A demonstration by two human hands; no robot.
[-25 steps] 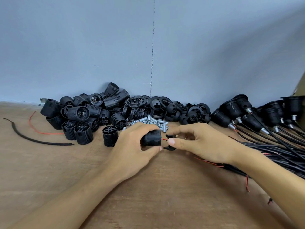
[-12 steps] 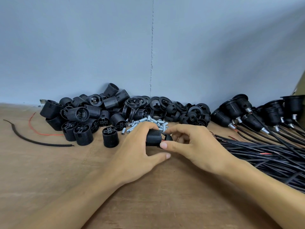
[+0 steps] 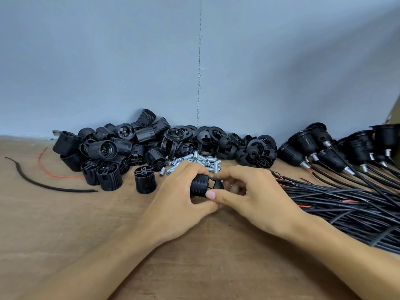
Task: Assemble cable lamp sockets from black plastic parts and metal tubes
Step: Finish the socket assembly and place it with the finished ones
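My left hand [image 3: 179, 198] curls around a threaded socket body [image 3: 199, 184], lying sideways just in front of the heap of metal tubes [image 3: 194, 158]. My right hand [image 3: 249, 191] pinches a black cap [image 3: 219, 185] against the body's end, with a bit of red wire showing between them and my thumbs touching below. Loose socket bodies [image 3: 112, 148] are piled left of the tubes, the finished cabled sockets [image 3: 324, 148] to their right.

Ribbed matt black plastic sockets [image 3: 109, 180]; shiny metal tubes [image 3: 192, 157].
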